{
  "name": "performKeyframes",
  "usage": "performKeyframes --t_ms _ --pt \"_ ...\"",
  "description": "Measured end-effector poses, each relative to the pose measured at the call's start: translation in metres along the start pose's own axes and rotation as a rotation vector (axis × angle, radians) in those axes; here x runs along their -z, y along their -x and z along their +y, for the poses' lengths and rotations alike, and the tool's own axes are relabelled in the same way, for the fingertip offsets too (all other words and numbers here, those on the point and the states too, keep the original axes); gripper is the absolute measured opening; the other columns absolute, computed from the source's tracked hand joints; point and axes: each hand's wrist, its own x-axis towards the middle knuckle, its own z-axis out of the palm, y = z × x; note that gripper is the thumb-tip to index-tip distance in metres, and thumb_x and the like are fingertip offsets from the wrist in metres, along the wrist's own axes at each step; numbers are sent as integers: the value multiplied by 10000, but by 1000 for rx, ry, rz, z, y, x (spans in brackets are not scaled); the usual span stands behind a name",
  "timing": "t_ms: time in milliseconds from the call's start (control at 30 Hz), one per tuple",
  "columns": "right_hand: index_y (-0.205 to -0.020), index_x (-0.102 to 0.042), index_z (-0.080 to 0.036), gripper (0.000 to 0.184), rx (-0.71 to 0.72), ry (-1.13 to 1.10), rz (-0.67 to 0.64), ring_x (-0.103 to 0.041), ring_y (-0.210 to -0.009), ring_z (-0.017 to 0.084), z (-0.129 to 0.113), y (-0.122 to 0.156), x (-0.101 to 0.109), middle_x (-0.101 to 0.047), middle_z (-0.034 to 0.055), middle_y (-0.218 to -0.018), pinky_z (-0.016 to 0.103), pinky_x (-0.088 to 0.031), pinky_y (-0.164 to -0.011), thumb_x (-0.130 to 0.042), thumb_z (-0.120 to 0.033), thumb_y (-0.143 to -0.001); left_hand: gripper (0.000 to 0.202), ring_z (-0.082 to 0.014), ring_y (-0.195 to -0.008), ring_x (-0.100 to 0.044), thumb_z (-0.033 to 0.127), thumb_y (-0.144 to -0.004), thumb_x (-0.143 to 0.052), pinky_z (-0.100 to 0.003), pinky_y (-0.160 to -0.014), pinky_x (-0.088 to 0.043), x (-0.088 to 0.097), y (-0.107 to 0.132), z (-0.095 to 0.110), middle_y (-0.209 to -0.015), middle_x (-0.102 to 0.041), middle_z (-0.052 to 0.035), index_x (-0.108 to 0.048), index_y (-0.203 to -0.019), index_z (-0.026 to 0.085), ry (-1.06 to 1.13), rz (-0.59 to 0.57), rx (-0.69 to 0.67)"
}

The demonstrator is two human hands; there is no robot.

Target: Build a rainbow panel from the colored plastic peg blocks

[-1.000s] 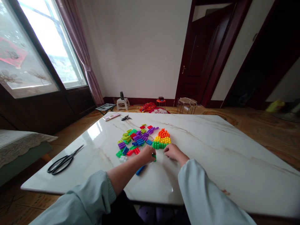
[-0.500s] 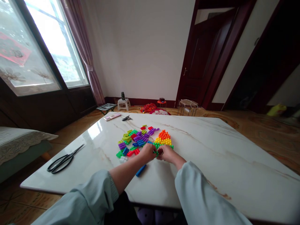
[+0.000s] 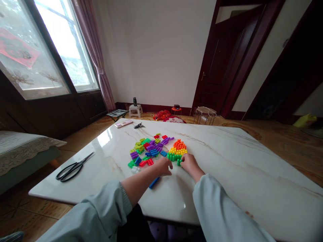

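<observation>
My right hand [image 3: 191, 164] pinches a small green plastic building block [image 3: 179, 162] just in front of a joined group of blocks. That group has orange blocks [image 3: 179, 144] at the back, yellow blocks [image 3: 176, 151] in the middle and green blocks [image 3: 173, 157] along the near side. My left hand [image 3: 164, 166] hovers to the left with its fingers apart, and nothing shows in them. Below its wrist lies a long blue block [image 3: 154, 183], partly covered by the forearm.
Loose blocks in purple [image 3: 154, 146], red [image 3: 146, 162], blue, green and white [image 3: 135, 169] spread left of the group. Black-handled scissors [image 3: 73, 169] lie at the table's left. Pliers [image 3: 139, 125] and a pink phone-like object [image 3: 123, 123] rest near the far edge.
Both hands were together at the green blocks. My left hand has come away and opened; my right hand has moved slightly right with a green block. The view has shifted slightly.
</observation>
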Motion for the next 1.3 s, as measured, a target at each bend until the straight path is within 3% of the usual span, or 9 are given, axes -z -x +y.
performKeyframes --t_ms 200,400,533,667,767,867,1033,1100,1300 --pt "-899 -690 -140 186 37 76 43 -641 -833 183 -8 -4 -8 -717 86 -891 226 -416 -679 -591 -114 -744 330 -199 -825 -668 222 -678 -737 -247 -710 -501 5 6 1 -862 -721 -34 -735 -1008 221 -11 -29 9" --pt "-843 -716 -185 126 -42 109 23 -655 -824 207 -19 8 14 -720 88 -888 243 -415 -623 -631 -211 -753 254 -179 -843 -662 195 -729 -668 -235 -740 -497 19 7 -13 -899 -726 -20 -738 -970 234 -30 84 38" --pt "-794 -736 -226 125 -43 108 -166 -657 -810 184 -27 17 23 -725 54 -866 226 -417 -616 -650 -167 -724 245 -192 -872 -659 169 -777 -577 -250 -741 -494 36 14 -33 -957 -717 -31 -738 -945 247 -102 264 217" --pt "-947 -726 -241 262 30 144 -212 -643 -952 204 -28 18 18 -709 51 -1033 239 -429 -689 -687 -175 -697 302 -205 -969 -644 154 -804 -516 -251 -763 -484 53 28 -61 -1041 -704 -30 -724 -984 279 -129 398 415" --pt "-977 -716 -245 284 46 159 -251 -641 -970 208 -28 16 16 -709 44 -1032 242 -417 -683 -688 -204 -697 332 -200 -1012 -630 164 -791 -529 -237 -757 -481 64 44 -85 -1123 -682 -27 -710 -1032 301 -125 438 556" --pt "-934 -717 -239 232 44 153 -299 -659 -862 193 -31 17 19 -717 36 -898 241 -399 -628 -685 -240 -704 344 -190 -990 -635 171 -746 -577 -222 -732 -482 72 61 -105 -1129 -680 -31 -707 -1041 291 -120 415 632" --pt "-848 -711 -222 138 59 159 -346 -649 -705 167 -35 19 22 -690 22 -740 247 -372 -585 -668 -256 -721 210 -200 -833 -669 177 -637 -692 -239 -668 -491 73 75 -127 -895 -720 -37 -743 -832 238 -76 173 691" --pt "-842 -708 -218 134 63 155 -347 -644 -684 165 -34 18 21 -683 20 -717 249 -368 -579 -668 -261 -722 259 -201 -805 -669 162 -564 -749 -246 -679 -500 70 75 -133 -847 -714 -22 -743 -813 234 -71 119 688" --pt "-848 -706 -201 152 81 92 -324 -634 -640 155 -23 10 9 -658 10 -649 234 -382 -565 -682 -262 -711 702 -239 -1027 -617 144 -499 -801 -286 -885 -486 58 64 -140 -1056 -678 -21 -650 -1172 277 -101 156 463"
